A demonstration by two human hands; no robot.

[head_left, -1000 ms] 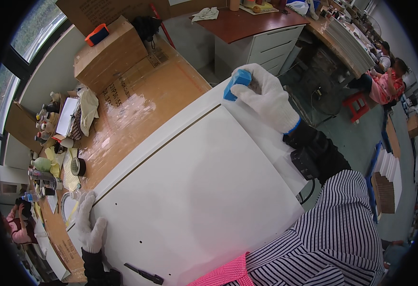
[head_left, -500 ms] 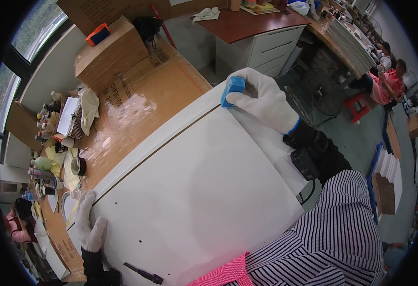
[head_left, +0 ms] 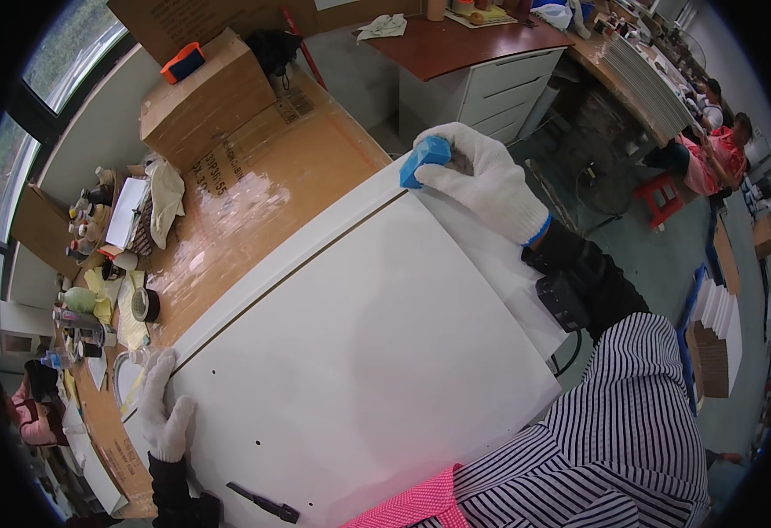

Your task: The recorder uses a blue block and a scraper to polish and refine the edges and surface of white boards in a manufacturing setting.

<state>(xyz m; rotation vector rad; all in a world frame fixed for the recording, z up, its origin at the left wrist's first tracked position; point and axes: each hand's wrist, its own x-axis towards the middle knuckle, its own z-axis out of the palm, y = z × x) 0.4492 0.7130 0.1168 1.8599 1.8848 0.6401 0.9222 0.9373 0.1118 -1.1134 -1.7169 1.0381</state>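
My right hand (head_left: 482,180) is closed around a blue sanding block (head_left: 424,160) at the far corner of the white panel (head_left: 359,352) on the counter (head_left: 262,185). My left hand (head_left: 164,409) lies flat and open, pinning the near corner. Best bet, I'd say: light, even pressure along the edge.

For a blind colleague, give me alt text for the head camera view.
A gloved right hand presses a blue block on the far corner of a large white panel, while the gloved left hand steadies its near-left edge beside a cluttered workbench.
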